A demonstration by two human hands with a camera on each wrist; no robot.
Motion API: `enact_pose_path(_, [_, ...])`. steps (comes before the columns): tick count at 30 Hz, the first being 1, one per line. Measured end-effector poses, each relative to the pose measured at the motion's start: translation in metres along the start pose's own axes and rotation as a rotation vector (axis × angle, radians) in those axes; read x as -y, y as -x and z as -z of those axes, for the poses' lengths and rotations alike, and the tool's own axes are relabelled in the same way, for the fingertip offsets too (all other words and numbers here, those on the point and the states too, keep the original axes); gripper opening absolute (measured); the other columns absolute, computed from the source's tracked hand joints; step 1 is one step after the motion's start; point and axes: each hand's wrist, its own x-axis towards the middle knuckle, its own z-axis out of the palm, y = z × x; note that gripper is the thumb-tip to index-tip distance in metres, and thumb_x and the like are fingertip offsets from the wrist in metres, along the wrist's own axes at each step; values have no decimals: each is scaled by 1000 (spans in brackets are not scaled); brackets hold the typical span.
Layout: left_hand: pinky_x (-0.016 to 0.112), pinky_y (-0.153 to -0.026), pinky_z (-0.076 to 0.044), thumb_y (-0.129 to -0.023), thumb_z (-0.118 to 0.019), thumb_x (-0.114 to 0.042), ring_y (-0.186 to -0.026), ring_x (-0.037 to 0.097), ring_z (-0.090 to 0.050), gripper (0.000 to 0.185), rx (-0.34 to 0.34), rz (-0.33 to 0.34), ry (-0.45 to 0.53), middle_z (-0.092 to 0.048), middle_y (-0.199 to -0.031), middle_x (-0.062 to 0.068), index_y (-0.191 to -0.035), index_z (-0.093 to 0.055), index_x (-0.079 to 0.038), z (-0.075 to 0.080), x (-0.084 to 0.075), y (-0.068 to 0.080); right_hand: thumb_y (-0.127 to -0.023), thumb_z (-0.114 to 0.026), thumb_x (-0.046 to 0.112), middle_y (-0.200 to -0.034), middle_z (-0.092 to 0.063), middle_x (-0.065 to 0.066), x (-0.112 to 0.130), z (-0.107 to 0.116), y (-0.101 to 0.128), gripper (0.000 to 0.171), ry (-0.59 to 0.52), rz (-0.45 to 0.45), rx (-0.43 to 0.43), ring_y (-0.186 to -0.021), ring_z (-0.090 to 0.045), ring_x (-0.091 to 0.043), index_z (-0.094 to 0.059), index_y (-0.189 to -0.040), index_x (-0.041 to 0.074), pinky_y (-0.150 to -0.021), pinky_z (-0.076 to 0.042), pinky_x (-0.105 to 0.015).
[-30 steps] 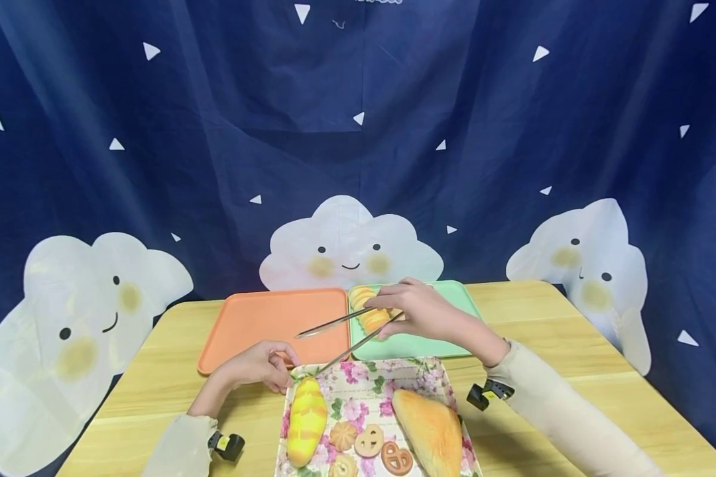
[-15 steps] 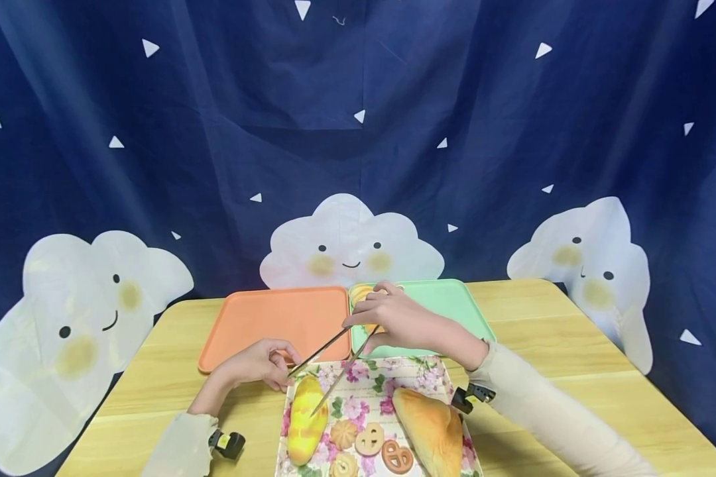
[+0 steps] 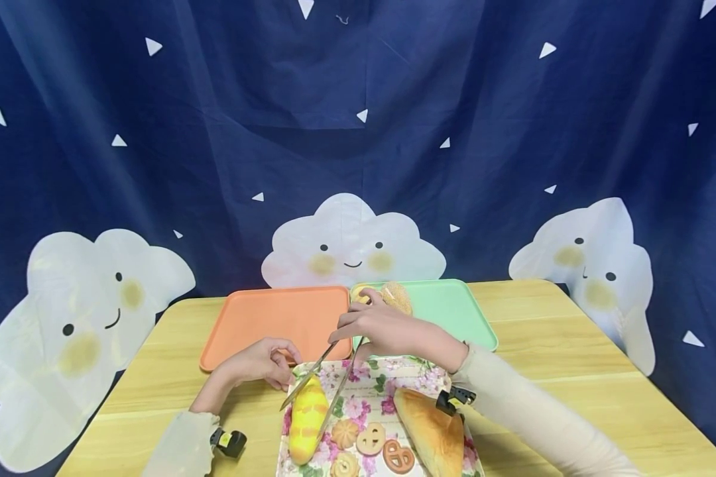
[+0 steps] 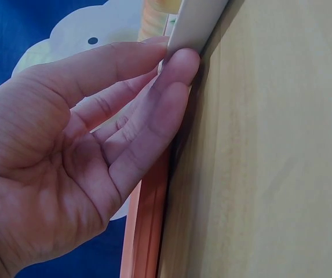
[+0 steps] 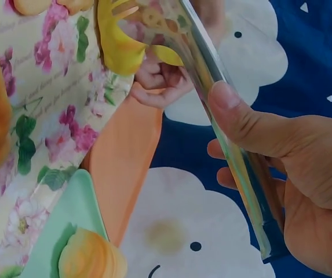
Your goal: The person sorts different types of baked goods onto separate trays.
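Head cam high, facing fwd-down, wrist cams close, all share floral tray (image 3: 417, 371).

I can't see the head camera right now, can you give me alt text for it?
The right hand holds metal tongs with the arms on either side of a yellow striped bun on a floral tray, while the left hand rests at the tray's corner. Behind stand an orange tray and a green tray holding pastries.
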Motion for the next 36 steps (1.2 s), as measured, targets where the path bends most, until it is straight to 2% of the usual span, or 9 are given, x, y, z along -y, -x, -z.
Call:
enact_pose_path(8, [35, -66, -63, -82, -70, 3, -68, 19, -71, 31, 5, -2, 8, -71, -73, 8, -112, -62, 9, 0, 2, -1, -76, -80, 35, -102, -67, 9, 1, -5, 0, 49, -12, -42, 20, -89, -47, -12, -72, -124, 26, -101, -37, -50])
enact_pose_path(10, [35, -66, -63, -82, -72, 2, -67, 18, -71, 31, 4, -2, 5, -70, -73, 8, -112, -62, 9, 0, 2, -2, -78, -80, 34, -102, -68, 9, 0, -7, 2, 46, -25, -47, 10, -88, -47, -12, -73, -123, 24, -102, -38, -51])
enact_pose_path(15, [35, -66, -63, -82, -72, 3, -67, 18, -71, 31, 4, -2, 4, -71, -74, 9, -112, -62, 8, 0, 3, -3, -78, -79, 34, -104, -72, 7, -2, -14, 11, 43, -32, -35, -52, -88, -53, -12, -75, -119, 22, -104, -39, -55])
enact_pose_path(19, [36, -66, -63, -83, -72, 3, -68, 19, -71, 32, 11, -6, 16, -71, -75, 10, -113, -61, 10, 0, 3, -2, -78, -77, 35, -105, -74, 6, -4, -18, 16, 42, -26, -25, -107, -88, -55, -12, -76, -118, 21, -100, -39, -51])
enact_pose_path(27, [37, -66, -63, -84, -74, 1, -70, 24, -74, 34, 18, -15, 16, -73, -77, 17, -114, -61, 10, 3, 3, -1, -77, -75, 38, -89, -69, 9, -9, -21, 24, 43, 2, -52, -193, -75, -42, -9, -78, -115, 20, -92, -34, -44])
enact_pose_path(30, [38, -67, -63, -84, -74, 2, -70, 25, -74, 34, 19, -15, 16, -73, -79, 19, -115, -61, 10, 2, 3, -1, -75, -74, 38, -86, -67, 9, -12, -22, 28, 42, -7, -53, -221, -74, -44, -9, -78, -113, 18, -91, -34, -45])
enact_pose_path(36, [37, -67, -63, -85, -74, 1, -71, 25, -74, 33, 26, -16, 22, -74, -79, 20, -114, -62, 9, 3, 4, -2, -75, -76, 36, -89, -71, 7, -19, -20, 37, 39, -27, -58, -290, -81, -57, -11, -79, -108, 15, -97, -37, -53])
